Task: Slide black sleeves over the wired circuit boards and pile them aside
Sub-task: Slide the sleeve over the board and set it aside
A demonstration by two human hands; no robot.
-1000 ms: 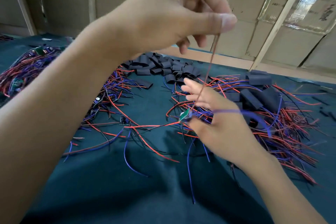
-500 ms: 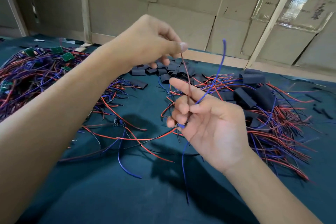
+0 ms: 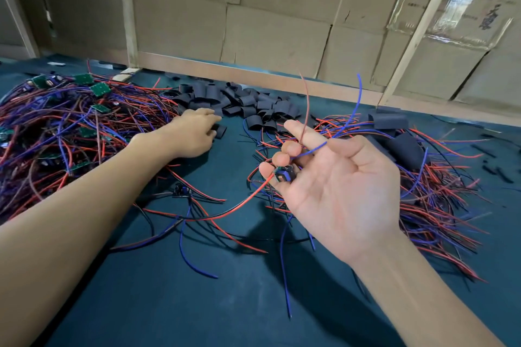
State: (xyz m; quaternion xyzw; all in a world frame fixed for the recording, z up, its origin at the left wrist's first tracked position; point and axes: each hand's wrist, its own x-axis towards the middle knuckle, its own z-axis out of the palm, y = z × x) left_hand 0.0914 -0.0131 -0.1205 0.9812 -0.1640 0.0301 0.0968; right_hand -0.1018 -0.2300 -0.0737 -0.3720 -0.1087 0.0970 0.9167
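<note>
From the head view, the right hand [image 3: 335, 186] is raised palm up over the dark green table [image 3: 225, 304], its curled fingers [image 3: 290, 147] cradling a small circuit board [image 3: 283, 173] while red and blue wires [image 3: 306, 110] rise out of that grip. The left hand [image 3: 194, 132] reaches far across to the heap of black sleeves [image 3: 239, 101], fingertips touching one loose sleeve [image 3: 220, 131] at its near edge; whether they grip it, I cannot tell. Unsleeved boards [image 3: 56, 132] tangle at the left, sleeved ones [image 3: 408, 155] pile at the right.
</note>
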